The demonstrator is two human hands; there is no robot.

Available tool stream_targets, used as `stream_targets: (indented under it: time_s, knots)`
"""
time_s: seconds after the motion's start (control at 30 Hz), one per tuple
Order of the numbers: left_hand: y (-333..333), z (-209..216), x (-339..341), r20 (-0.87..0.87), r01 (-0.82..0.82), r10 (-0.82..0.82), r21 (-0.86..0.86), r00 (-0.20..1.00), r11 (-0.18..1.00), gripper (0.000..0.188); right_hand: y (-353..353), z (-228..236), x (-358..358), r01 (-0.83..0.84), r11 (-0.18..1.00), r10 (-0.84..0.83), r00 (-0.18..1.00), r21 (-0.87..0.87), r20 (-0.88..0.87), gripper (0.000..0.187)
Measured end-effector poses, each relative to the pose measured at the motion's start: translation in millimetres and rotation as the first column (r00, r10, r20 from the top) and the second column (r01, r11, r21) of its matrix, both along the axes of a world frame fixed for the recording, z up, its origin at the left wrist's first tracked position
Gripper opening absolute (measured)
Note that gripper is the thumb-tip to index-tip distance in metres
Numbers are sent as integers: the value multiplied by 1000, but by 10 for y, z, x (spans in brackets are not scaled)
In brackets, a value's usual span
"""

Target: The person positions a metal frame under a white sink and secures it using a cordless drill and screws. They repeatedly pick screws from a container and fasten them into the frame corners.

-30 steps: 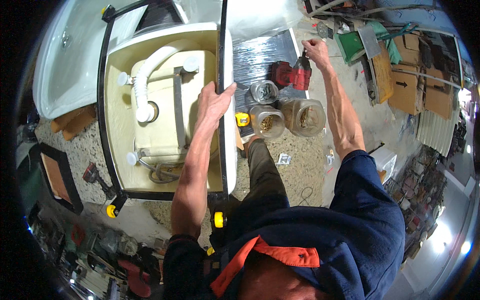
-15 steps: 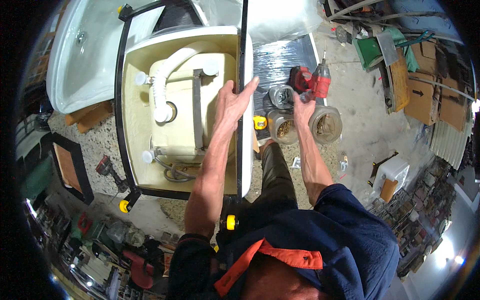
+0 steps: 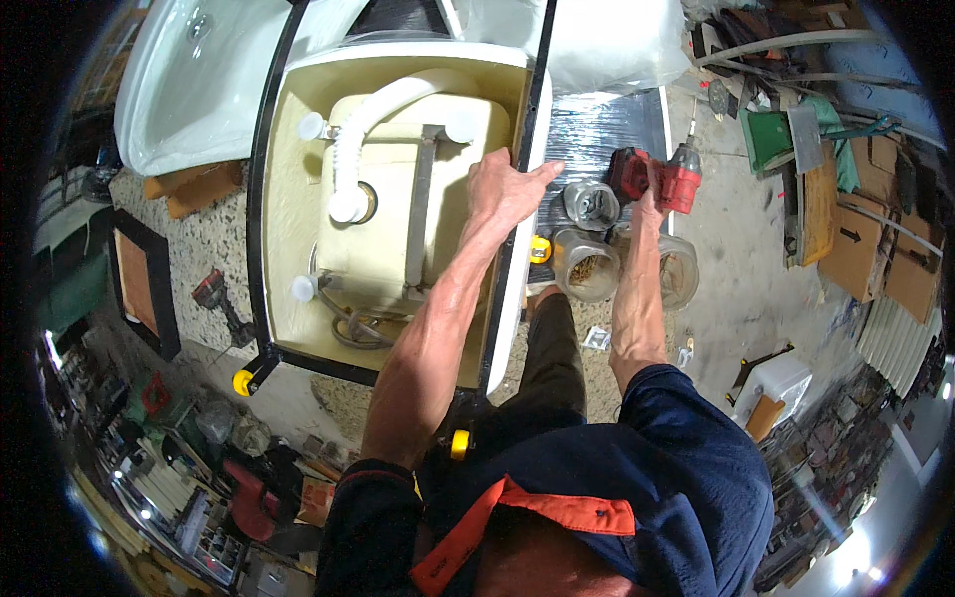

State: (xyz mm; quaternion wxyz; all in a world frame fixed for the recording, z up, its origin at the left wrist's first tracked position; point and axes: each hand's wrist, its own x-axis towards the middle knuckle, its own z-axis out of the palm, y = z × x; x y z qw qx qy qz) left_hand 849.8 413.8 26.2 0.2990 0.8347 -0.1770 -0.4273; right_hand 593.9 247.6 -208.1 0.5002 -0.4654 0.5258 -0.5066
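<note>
My right hand (image 3: pixel 647 199) is closed around the grip of a red and black cordless drill (image 3: pixel 680 184), its bit toward the far side. Beside that hand stand a small clear jar (image 3: pixel 591 205) and two larger clear containers, one (image 3: pixel 585 267) holding brassy screws, the other (image 3: pixel 679 274) partly behind my forearm. My left hand (image 3: pixel 505 191) rests across the rail of a black metal frame (image 3: pixel 261 189), thumb stretched out to the right; its other fingertips are partly hidden. Inside the frame lies a cream shell (image 3: pixel 288 229) with a white corrugated hose (image 3: pixel 345 164).
Yellow wheels (image 3: pixel 243 383) sit at the frame's corners. A second red drill (image 3: pixel 221 306) lies on the floor at left, near a dark-framed panel (image 3: pixel 144 284). A yellow tape measure (image 3: pixel 539 249) is by the jars. Cardboard (image 3: pixel 858 244) leans at right; a white tub (image 3: pixel 179 90) stands far left.
My right hand has moved from beside the small jar onto the drill's grip. The whole view has shifted, so things appear further right. My left hand stays at the frame.
</note>
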Motion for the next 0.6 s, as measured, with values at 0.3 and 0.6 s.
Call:
stream_targets:
  time_s: [0.3,0.6]
  knots:
    - [-26,-9,42,-45,28,-27,14,999,1000,56,1,1466,-261,-166,982,154,979,-88,-133,42]
    - [-7,-150,10,-33,30,-31,-41,999,999,49,381,2934,-135,-559,797,588,804,228,-88,37]
